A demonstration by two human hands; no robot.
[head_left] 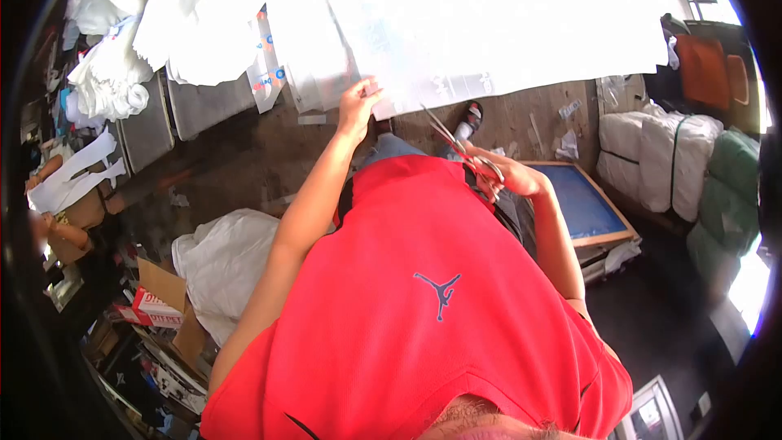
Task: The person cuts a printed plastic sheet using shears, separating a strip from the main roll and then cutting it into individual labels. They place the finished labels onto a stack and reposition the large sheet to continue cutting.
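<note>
Brown boards [529, 118] ran beneath the far side of the scene, with a foot in a dark shoe [473, 116] showing just past the edge of a large white sheet [521, 41]. The sheet spread across the top of the view, too glaring in most parts for its surface to be made out. The left hand [357, 110] had its grip nearly closed on the near edge of the sheet, by its left corner, thumb and fingers pinched together. The right hand [494, 171] had its fingers curled round the handles of the scissors [442, 125], whose blades pointed up toward the sheet's near edge and stood slightly apart.

To the left, heaps of white cloth [191, 24] lay on a grey worktop [210, 104], with a strip printed in orange and blue [265, 65] near them. Another person [73, 235] showed at the far left, beside white cut pieces [75, 175]. Lower down were a pale cloth bundle [228, 257] and an open cardboard box [163, 283]. On the right, a wood-framed blue panel [574, 200] lay near white bales [669, 159] and a green sack [729, 187].
</note>
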